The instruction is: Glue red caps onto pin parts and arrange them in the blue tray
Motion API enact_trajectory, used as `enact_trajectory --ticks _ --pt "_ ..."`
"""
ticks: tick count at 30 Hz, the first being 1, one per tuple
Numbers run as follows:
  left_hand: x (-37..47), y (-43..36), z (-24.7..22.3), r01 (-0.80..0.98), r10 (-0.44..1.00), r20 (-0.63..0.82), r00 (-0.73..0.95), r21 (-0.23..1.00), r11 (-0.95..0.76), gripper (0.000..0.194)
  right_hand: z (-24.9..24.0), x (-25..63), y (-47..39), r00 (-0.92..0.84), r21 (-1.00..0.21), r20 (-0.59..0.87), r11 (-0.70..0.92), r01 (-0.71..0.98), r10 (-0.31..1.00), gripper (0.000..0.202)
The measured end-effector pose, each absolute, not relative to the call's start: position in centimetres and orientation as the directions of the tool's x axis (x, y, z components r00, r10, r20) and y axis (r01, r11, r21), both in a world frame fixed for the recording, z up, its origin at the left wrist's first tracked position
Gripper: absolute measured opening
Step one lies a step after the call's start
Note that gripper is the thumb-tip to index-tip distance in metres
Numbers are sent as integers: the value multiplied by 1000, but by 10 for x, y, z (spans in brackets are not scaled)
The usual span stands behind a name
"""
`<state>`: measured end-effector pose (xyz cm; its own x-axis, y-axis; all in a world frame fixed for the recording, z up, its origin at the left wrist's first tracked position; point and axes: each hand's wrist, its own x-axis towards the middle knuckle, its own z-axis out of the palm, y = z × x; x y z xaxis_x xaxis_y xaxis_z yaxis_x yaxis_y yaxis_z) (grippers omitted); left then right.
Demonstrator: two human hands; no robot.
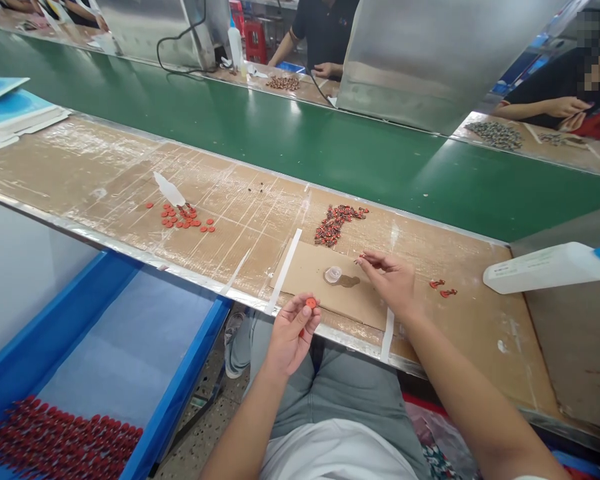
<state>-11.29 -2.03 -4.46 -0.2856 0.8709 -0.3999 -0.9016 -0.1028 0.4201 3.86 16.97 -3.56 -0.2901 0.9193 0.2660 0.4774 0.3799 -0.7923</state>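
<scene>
Between the thumb and fingers of my left hand (294,332) is a small red disc (311,303), held up at the table's front edge. My right hand (393,280) pinches a tiny red and dark part (362,256) over the cardboard mat (310,267); its exact kind is too small to tell. A small clear cup (333,274) stands on the mat between my hands. Beyond it lies a pile of small red and dark parts (336,223). Two similar pieces (443,289) rest to the right of my right hand.
Loose red discs (180,217) lie on the left beside a white nozzle-like piece (169,189). A white bottle (547,268) lies at right. A blue bin (180,373) holds rows of red parts. Behind the green belt (280,127), co-workers (325,33) sit among metal panels.
</scene>
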Motion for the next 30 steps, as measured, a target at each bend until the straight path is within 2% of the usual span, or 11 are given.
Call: enact_trajectory --ticks 3,11,20,25,30 --pt "-111 -12 -44 -897 880 -367 -302 423 -132 24 -32 29 148 -285 -786 329 429 446 900 30" --pt "-107 -7 -47 -890 878 -370 -304 440 -122 25 -42 17 139 -452 -637 481 654 408 751 18" --pt "-107 -7 -48 -890 880 -363 -305 437 -129 24 -39 14 138 -531 -585 478 705 402 699 16" --pt "-107 -8 -46 -896 870 -387 -306 426 -126 25 -40 15 139 -544 -571 434 686 451 719 17" --pt "-108 -8 -46 -898 864 -401 -305 422 -122 26 -37 14 139 -555 -539 484 730 420 677 16"
